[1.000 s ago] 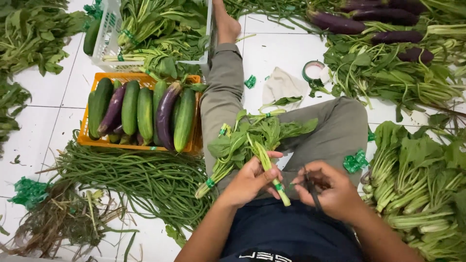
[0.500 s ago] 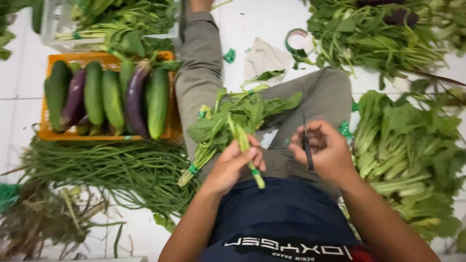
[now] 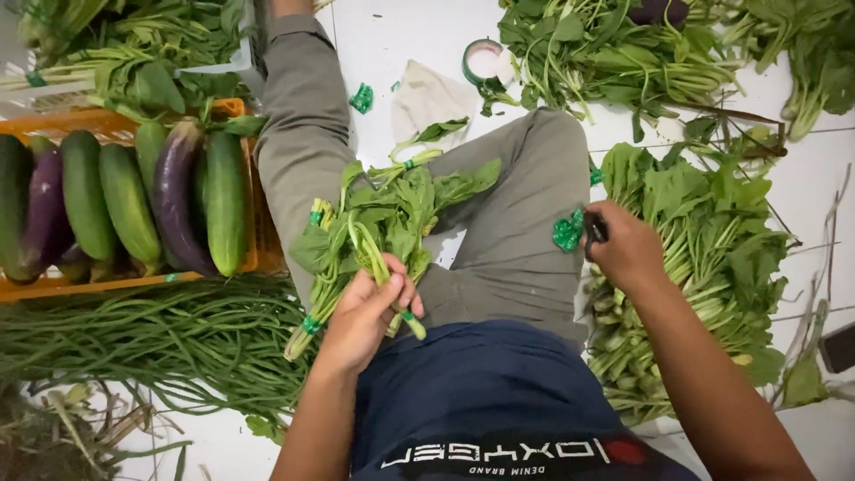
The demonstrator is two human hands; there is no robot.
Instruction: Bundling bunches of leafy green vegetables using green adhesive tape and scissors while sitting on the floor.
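My left hand [image 3: 367,313] grips the stems of a small bundle of leafy greens [image 3: 392,209] tied with a green band, held over my lap. A second tied bundle [image 3: 313,294] lies against my left thigh. My right hand [image 3: 625,248] is out to the right beside my knee, closed on dark scissors [image 3: 593,228], touching a crumpled piece of green tape [image 3: 567,232]. It hovers at the edge of a pile of leafy greens [image 3: 704,258] on the floor.
An orange crate [image 3: 233,109] at left holds cucumbers [image 3: 223,200] and purple eggplants [image 3: 174,196]. Long beans [image 3: 160,338] lie below it. A roll of green tape [image 3: 484,61] and a cloth [image 3: 427,100] sit ahead, with more greens [image 3: 606,53] at the top.
My right hand has swung out to the right with the scissors, from over my lap to the greens pile. My left hand keeps the bundle in place.
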